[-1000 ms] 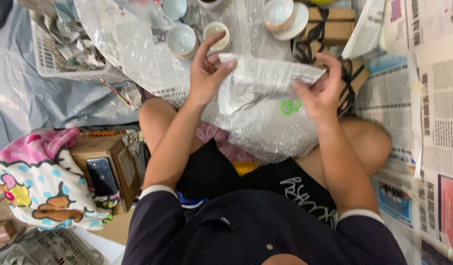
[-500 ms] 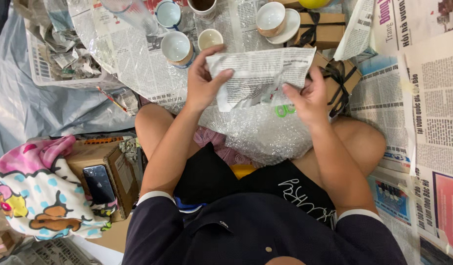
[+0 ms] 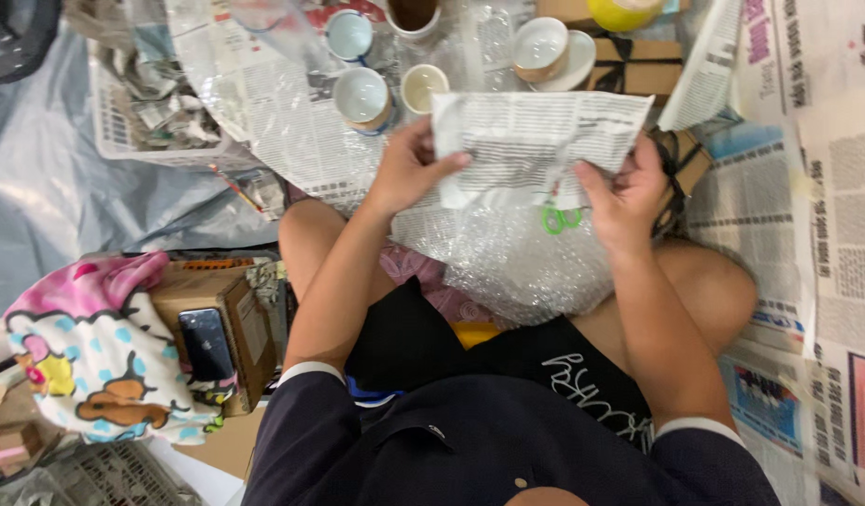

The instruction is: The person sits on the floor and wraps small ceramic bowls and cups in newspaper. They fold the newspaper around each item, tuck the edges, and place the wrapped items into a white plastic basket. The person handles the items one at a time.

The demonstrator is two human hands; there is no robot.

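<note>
A newspaper sheet (image 3: pixel 536 145) is pinched at its edges by the left hand (image 3: pixel 409 169) and right hand (image 3: pixel 629 197), fingers closed on it, above bubble wrap (image 3: pixel 517 262) on the lap, near ceramic cups (image 3: pixel 362 96).

The grey-printed sheet of newspaper (image 3: pixel 536 141) is thin matt paper, creased along its folds. Beneath it lies a clear sheet of plastic bubble wrap (image 3: pixel 526 262) — glossy, dimpled, catching the light. The small green-handled scissors (image 3: pixel 561 219) show smooth plastic loops. The round white cups (image 3: pixel 362 96) look like glazed ceramic, shiny inside. A flat black phone (image 3: pixel 205 343) has a glossy glass face and rests on a brown cardboard box (image 3: pixel 240 319) — dull and fibrous. The pink-and-white cartoon-printed cloth (image 3: pixel 95 356) looks soft and matt. The grey plastic floor sheet (image 3: pixel 67 206) is slick, with a faint sheen.
</note>
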